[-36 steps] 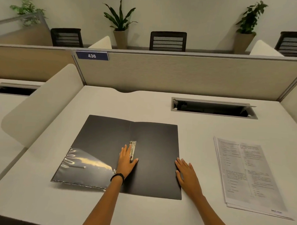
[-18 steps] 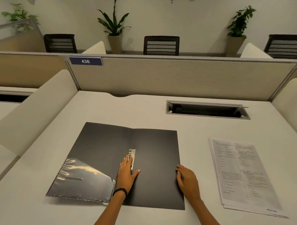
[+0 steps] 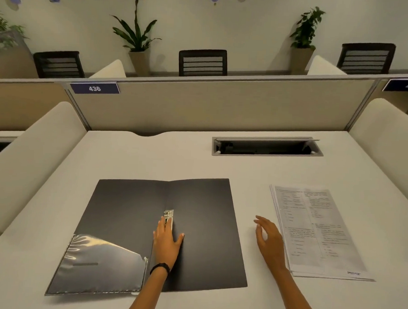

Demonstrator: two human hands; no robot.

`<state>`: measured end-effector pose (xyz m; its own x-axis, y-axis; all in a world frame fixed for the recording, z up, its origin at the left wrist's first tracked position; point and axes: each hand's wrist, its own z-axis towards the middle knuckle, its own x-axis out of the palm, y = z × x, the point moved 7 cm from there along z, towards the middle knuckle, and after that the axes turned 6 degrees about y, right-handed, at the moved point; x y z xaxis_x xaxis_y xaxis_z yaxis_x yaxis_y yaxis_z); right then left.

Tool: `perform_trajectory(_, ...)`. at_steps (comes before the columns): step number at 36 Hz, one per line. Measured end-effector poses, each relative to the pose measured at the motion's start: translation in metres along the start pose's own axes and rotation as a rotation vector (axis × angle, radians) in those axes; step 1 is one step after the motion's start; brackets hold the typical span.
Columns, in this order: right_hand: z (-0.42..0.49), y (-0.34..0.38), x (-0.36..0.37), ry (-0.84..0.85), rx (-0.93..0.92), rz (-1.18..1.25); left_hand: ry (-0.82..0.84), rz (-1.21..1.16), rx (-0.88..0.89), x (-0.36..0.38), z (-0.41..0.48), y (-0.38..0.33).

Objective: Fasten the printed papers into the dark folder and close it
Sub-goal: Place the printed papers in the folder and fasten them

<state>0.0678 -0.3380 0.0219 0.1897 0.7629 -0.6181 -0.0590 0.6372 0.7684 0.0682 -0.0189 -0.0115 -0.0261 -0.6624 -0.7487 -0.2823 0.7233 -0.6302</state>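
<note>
The dark folder (image 3: pixel 202 226) lies open and flat on the white desk, with a shiny plastic pocket (image 3: pixel 95 264) on its left flap. A metal clip (image 3: pixel 168 217) sits at the spine. My left hand (image 3: pixel 166 242) rests flat on the spine, fingertips on the lower end of the clip. My right hand (image 3: pixel 268 239) hovers with fingers apart over the bare desk between the folder's right edge and the stack of printed papers (image 3: pixel 316 229). It holds nothing.
An open cable hatch (image 3: pixel 266 147) is set into the desk behind the papers. A beige partition (image 3: pixel 212 105) closes the back, and padded dividers (image 3: pixel 30 151) flank both sides. Chairs and potted plants stand beyond the partition.
My right hand has lifted off the folder's right edge and moved right toward the papers. My left hand has stayed on the clip. The camera has tilted up a little.
</note>
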Motion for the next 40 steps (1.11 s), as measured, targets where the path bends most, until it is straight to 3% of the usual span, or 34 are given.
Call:
perform_trajectory(6,0.004,-0.026,-0.059,-0.204,0.065,-0.007,-0.012,0.125,0.108,0.017,0.004,-0.042)
perform_trajectory(14,0.004,-0.05,-0.09,-0.249,0.092,-0.013,0.012,0.01,0.087,0.029,0.019,-0.069)
perform_trajectory(23,0.006,-0.01,-0.009,0.06,-0.042,0.046,0.006,-0.107,0.008,-0.021,0.031,-0.007)
perform_trajectory(32,-0.003,0.018,0.076,0.332,-0.089,0.051,0.386,0.113,0.102,-0.03,0.032,0.032)
perform_trajectory(40,-0.006,0.018,0.098,0.395,-0.154,-0.075,0.493,0.156,0.165,-0.041,0.037,0.032)
